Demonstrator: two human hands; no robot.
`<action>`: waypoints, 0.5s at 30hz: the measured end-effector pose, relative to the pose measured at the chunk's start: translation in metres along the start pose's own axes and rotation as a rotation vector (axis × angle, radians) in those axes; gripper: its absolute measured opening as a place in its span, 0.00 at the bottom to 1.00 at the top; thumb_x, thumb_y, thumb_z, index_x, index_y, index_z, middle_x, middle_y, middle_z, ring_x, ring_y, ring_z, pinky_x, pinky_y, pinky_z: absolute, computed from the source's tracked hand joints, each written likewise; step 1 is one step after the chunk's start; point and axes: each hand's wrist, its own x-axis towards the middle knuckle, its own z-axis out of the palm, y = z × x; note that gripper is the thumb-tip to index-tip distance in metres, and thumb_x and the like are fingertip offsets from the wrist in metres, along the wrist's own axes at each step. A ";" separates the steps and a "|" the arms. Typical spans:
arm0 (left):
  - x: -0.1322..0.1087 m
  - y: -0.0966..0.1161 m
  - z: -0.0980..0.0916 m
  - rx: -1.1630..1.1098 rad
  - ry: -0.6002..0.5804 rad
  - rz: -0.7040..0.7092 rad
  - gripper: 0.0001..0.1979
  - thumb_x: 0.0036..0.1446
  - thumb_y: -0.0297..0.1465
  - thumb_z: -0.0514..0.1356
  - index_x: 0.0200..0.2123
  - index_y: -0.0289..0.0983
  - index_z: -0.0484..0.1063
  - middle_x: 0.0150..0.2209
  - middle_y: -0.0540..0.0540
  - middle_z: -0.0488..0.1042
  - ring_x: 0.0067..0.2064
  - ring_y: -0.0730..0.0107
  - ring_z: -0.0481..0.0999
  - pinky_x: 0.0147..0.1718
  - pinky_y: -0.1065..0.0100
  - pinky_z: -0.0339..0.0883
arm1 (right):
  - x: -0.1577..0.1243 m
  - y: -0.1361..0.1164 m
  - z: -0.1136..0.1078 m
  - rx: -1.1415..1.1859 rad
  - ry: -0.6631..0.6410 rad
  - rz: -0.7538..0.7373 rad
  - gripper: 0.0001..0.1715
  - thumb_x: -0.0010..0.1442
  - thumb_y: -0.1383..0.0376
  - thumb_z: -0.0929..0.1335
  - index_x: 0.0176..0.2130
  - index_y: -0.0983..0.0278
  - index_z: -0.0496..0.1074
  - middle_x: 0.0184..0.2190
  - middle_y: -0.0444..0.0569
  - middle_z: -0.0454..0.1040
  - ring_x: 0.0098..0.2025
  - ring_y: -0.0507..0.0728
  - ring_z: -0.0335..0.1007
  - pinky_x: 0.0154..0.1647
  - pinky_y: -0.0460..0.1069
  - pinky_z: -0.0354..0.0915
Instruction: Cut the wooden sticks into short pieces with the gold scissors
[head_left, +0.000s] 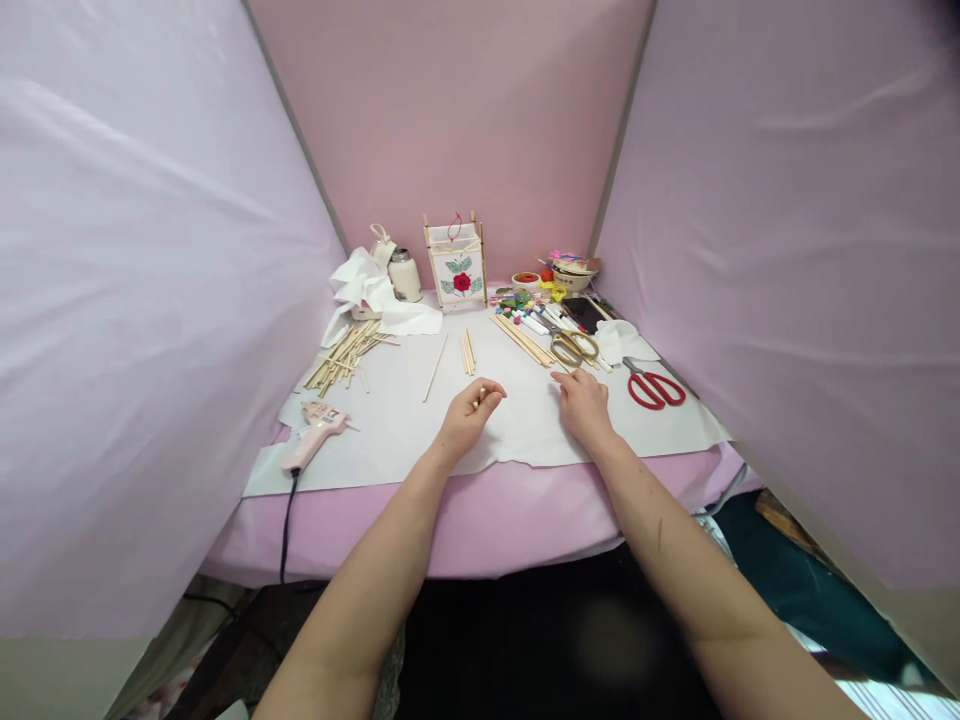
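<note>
My left hand [472, 412] hovers over the white cloth [390, 440] with fingers curled and thumb pressed toward them. Something pale and thin may be between the fingers, but I cannot make it out. To the right, my right hand [583, 402] has its index finger stretched out to the left and appears to hold nothing. It is nearest to the long wooden sticks [523, 342] and gold-handled scissors [574, 348]. Beyond my left hand lie a few short sticks [468, 352] side by side and a single thin stick [435, 368].
A pink glue gun [319, 437] and a pile of sticks [345, 357] lie left. At the back stands a stick-framed lantern [461, 275] with a red flower, beside a jar [405, 276]. Red-handled scissors [655, 388], a phone [583, 314] and bowls [571, 278] are right.
</note>
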 end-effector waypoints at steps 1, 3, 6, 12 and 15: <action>0.001 -0.001 0.000 -0.043 0.002 -0.017 0.12 0.58 0.40 0.54 0.35 0.37 0.69 0.21 0.54 0.56 0.24 0.76 0.56 0.26 0.72 0.53 | -0.001 0.001 0.001 -0.012 -0.007 0.006 0.20 0.60 0.73 0.60 0.47 0.59 0.73 0.38 0.54 0.71 0.44 0.62 0.63 0.43 0.56 0.55; 0.002 -0.002 -0.001 -0.108 0.002 -0.039 0.12 0.57 0.40 0.55 0.35 0.36 0.69 0.20 0.55 0.55 0.24 0.77 0.56 0.25 0.72 0.53 | -0.001 0.001 0.001 -0.003 0.019 0.003 0.18 0.59 0.72 0.62 0.45 0.59 0.74 0.40 0.54 0.72 0.46 0.63 0.62 0.47 0.59 0.53; 0.004 -0.003 -0.002 -0.123 0.006 -0.061 0.12 0.56 0.39 0.56 0.33 0.35 0.69 0.20 0.55 0.57 0.23 0.78 0.56 0.24 0.73 0.52 | -0.002 -0.013 -0.007 0.136 0.145 -0.047 0.13 0.59 0.66 0.65 0.44 0.59 0.74 0.45 0.53 0.71 0.49 0.63 0.60 0.52 0.61 0.49; 0.009 -0.010 0.000 -0.051 -0.019 -0.074 0.08 0.53 0.33 0.57 0.30 0.34 0.70 0.23 0.52 0.66 0.27 0.76 0.64 0.29 0.73 0.59 | 0.000 -0.084 -0.039 0.520 0.011 -0.328 0.19 0.57 0.58 0.69 0.49 0.57 0.72 0.45 0.50 0.69 0.48 0.60 0.61 0.50 0.55 0.55; 0.009 -0.011 0.000 -0.062 -0.030 -0.064 0.07 0.51 0.29 0.57 0.33 0.33 0.72 0.30 0.47 0.73 0.35 0.69 0.70 0.34 0.69 0.64 | 0.005 -0.113 -0.046 0.552 -0.134 -0.422 0.12 0.55 0.63 0.71 0.42 0.57 0.75 0.39 0.48 0.71 0.45 0.59 0.61 0.47 0.54 0.55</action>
